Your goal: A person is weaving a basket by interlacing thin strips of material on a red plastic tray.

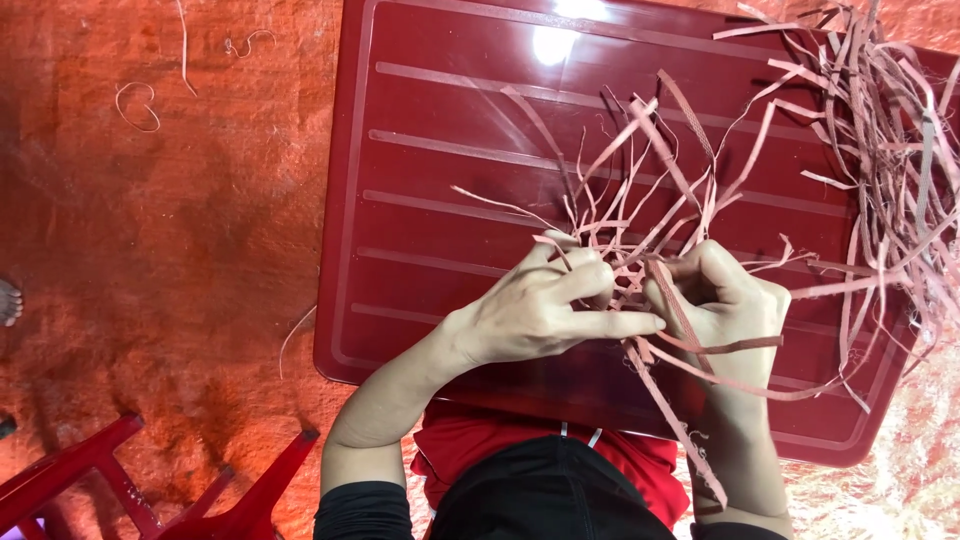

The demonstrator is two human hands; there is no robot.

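My left hand (545, 305) and my right hand (725, 300) meet over the near middle of a dark red plastic table (440, 200). Both grip a tangle of thin pink strips (640, 215) that fans upward from my fingers. My left forefinger points right and touches my right thumb. One long strip (680, 420) hangs down from my right hand past the table's near edge. A bigger heap of pink and grey strips (890, 140) lies at the table's far right.
The table stands on an orange-red mat (160, 230) with a few loose strip scraps (135, 105) at the upper left. Red stool legs (130, 490) show at the lower left. Someone's toes (8, 300) appear at the left edge.
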